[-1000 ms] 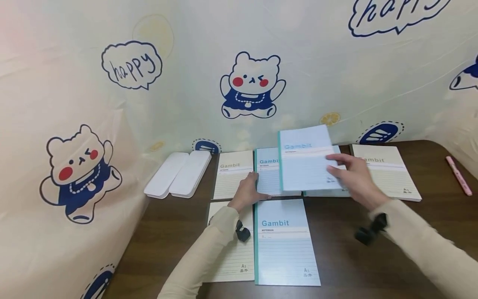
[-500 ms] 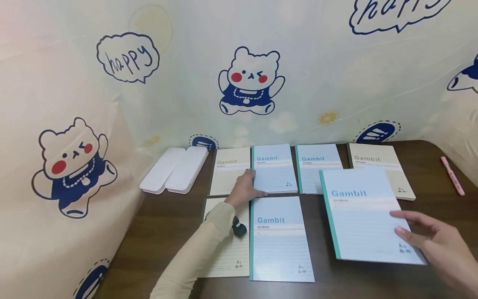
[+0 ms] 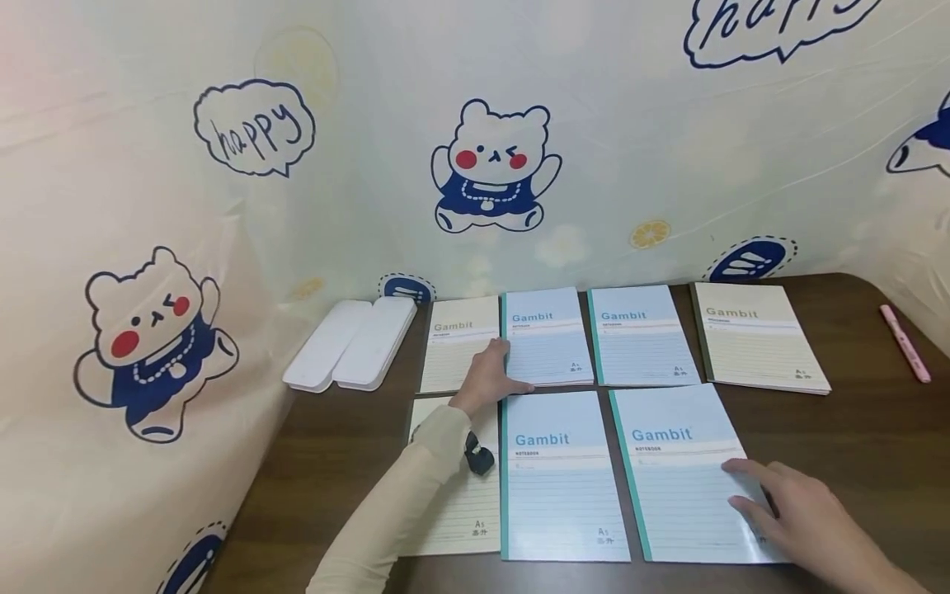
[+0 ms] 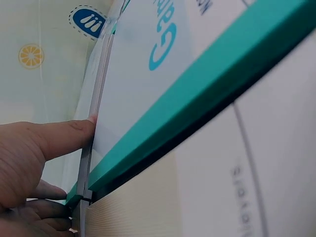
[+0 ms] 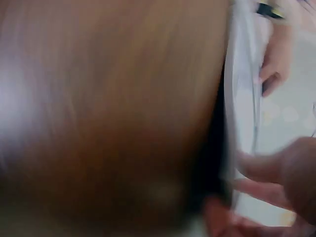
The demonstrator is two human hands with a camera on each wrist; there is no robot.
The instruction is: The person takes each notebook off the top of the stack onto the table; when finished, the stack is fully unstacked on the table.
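A blue Gambit notebook (image 3: 683, 495) with a green spine is low at the front right of the rows. My right hand (image 3: 809, 503) holds it by its right edge, with thumb and a finger on the cover. A blurred fingertip shows under the edge in the right wrist view. My left hand (image 3: 486, 379) rests at the lower left corner of a back-row blue notebook (image 3: 549, 338); its thumb (image 4: 69, 138) touches the notebook's edge in the left wrist view. Another blue notebook (image 3: 564, 487) lies left of the held one.
A further blue notebook (image 3: 641, 338) and cream notebooks (image 3: 760, 346) lie in the back row. The left forearm partly covers a front cream notebook (image 3: 475, 495). White cases (image 3: 374, 342) stand at the back left, and a pink pen (image 3: 905, 345) is at the right.
My right hand has lifted the blue notebook away from the back row, carried it right and forward, then lowered it beside the front blue notebook. The left hand has stayed in place.
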